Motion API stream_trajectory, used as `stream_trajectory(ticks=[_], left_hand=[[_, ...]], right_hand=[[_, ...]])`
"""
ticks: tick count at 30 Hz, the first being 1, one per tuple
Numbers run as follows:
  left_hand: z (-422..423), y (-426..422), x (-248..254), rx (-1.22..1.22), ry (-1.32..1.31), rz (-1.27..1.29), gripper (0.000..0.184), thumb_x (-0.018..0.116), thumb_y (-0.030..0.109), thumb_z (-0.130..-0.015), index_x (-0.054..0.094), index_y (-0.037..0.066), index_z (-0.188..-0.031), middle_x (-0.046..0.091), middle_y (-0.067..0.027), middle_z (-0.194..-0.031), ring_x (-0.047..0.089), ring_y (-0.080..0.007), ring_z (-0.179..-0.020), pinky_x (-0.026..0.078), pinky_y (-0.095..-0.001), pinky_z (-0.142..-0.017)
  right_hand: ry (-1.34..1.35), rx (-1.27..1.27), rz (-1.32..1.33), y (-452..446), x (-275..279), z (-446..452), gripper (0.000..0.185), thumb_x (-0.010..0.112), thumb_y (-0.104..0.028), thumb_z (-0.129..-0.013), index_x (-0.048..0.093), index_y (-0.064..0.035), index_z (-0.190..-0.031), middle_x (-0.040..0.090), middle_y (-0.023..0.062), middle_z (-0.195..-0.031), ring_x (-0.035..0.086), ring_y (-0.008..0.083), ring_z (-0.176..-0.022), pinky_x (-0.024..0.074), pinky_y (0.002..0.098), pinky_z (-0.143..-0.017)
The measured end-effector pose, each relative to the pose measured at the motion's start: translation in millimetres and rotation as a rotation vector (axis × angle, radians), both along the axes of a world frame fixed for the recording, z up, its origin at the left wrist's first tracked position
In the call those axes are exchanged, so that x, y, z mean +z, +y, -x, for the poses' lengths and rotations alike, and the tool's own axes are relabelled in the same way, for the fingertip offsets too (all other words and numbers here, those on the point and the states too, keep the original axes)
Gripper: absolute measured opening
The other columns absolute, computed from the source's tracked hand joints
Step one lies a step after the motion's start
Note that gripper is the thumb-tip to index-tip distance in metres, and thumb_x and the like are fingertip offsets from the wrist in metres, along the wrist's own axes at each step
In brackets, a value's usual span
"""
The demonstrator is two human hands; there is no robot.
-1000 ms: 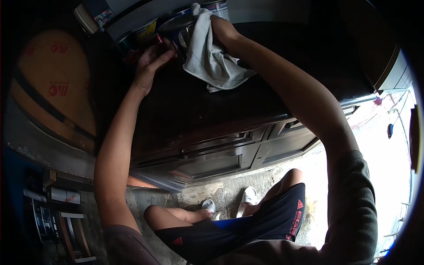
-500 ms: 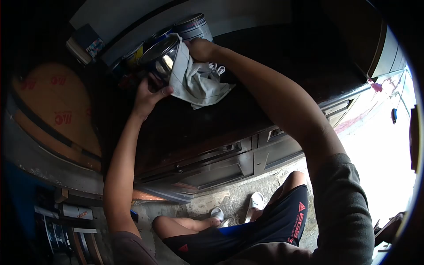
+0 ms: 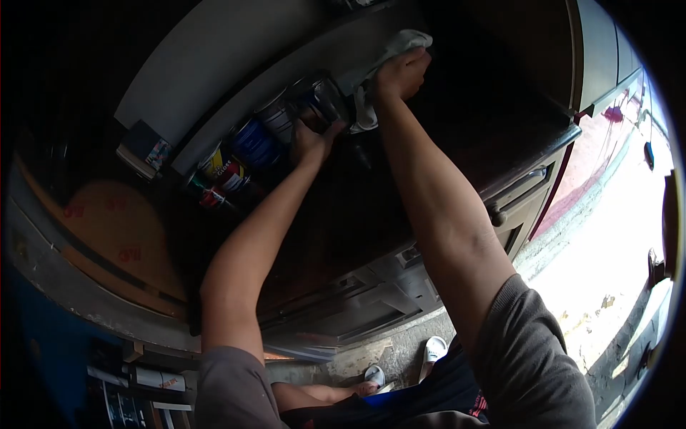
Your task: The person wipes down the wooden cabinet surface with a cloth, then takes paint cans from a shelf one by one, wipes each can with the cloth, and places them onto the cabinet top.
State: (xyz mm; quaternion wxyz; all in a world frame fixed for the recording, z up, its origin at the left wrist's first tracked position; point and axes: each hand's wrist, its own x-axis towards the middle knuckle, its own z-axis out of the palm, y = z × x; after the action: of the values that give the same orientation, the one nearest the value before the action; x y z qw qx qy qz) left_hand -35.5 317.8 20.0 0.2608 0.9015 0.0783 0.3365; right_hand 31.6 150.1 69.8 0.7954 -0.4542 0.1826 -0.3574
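Note:
My left hand (image 3: 313,141) is wrapped around the lower near side of a shiny metal can (image 3: 326,98) with a dark label, its thumb pointing right. The can is at the right end of a row on the dark cabinet top; whether it touches the surface cannot be made out. Farther right, my right hand (image 3: 402,74) is closed on a pale cloth (image 3: 409,40), which bunches above the fingers and hangs down beside the can. Left of my left hand are a paler can (image 3: 275,119) and a blue can (image 3: 254,143).
A can with a yellow and red label (image 3: 226,170) and a smaller container (image 3: 212,198) continue the row leftward. Books (image 3: 143,149) lean by the back panel. A round-ended brown board (image 3: 118,229) lies at left. The dark cabinet (image 3: 371,314) has drawers and doors along its front.
The metal can has moved right, to the end of the row. My right hand has carried the cloth off the can, rightward and farther back. The view has shifted, showing more of the other cans.

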Motion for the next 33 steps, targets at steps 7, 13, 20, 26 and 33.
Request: stream_trajectory(ticks=[7, 13, 20, 26, 33], left_hand=[[-32, -6, -9, 0.012, -0.035, -0.285, 0.032, 0.067, 0.013, -0.078, 0.059, 0.007, -0.108, 0.063, -0.0088, -0.096, 0.061, -0.0311, -0.093, 0.049, -0.0393, -0.082], [-40, -5, -16, -0.181, -0.090, -0.321, 0.026, 0.058, 0.005, -0.078, 0.059, 0.005, -0.104, 0.063, -0.0117, -0.098, 0.060, -0.0331, -0.093, 0.048, -0.0405, -0.081], [-52, -55, 104, -0.473, -0.487, -0.329, 0.035, 0.062, 0.005, -0.079, 0.055, 0.006, -0.113, 0.060, -0.0110, -0.104, 0.058, -0.0250, -0.090, 0.048, -0.0349, -0.081], [-141, -115, 206, -0.377, 0.058, 0.298, 0.090, 0.079, 0.056, -0.068, 0.047, 0.001, -0.132, 0.052, -0.0177, -0.131, 0.054, -0.0287, -0.115, 0.043, -0.0375, -0.097], [-208, -117, 191, -0.463, 0.344, 0.492, 0.092, 0.078, 0.060, -0.067, 0.052, 0.002, -0.134, 0.054, -0.0202, -0.132, 0.055, -0.0282, -0.116, 0.046, -0.0391, -0.094]], right_hand=[[0.229, 0.380, 0.228, 31, -28, -17, 0.041, 0.033, -0.035, -0.097, 0.059, -0.0057, -0.112, 0.066, 0.0223, -0.104, 0.063, 0.0447, -0.092, 0.0478, 0.0517, -0.082], [0.169, 0.557, 0.656, 38, -42, -15, 0.041, 0.041, -0.031, -0.091, 0.063, -0.0057, -0.114, 0.066, 0.0221, -0.110, 0.062, 0.0440, -0.100, 0.0494, 0.0482, -0.084], [0.220, 0.559, 0.626, 38, -34, -7, 0.038, 0.042, -0.031, -0.090, 0.062, -0.0050, -0.110, 0.069, 0.0204, -0.103, 0.064, 0.0431, -0.095, 0.0499, 0.0486, -0.081], [0.223, 0.577, 0.569, 40, -32, -3, 0.036, 0.042, -0.031, -0.089, 0.062, -0.0047, -0.106, 0.069, 0.0200, -0.101, 0.064, 0.0430, -0.091, 0.0493, 0.0487, -0.079], [0.202, 0.595, 0.545, 45, -32, -2, 0.038, 0.041, -0.031, -0.090, 0.060, -0.0028, -0.105, 0.069, 0.0207, -0.098, 0.064, 0.0428, -0.091, 0.0490, 0.0486, -0.079]])
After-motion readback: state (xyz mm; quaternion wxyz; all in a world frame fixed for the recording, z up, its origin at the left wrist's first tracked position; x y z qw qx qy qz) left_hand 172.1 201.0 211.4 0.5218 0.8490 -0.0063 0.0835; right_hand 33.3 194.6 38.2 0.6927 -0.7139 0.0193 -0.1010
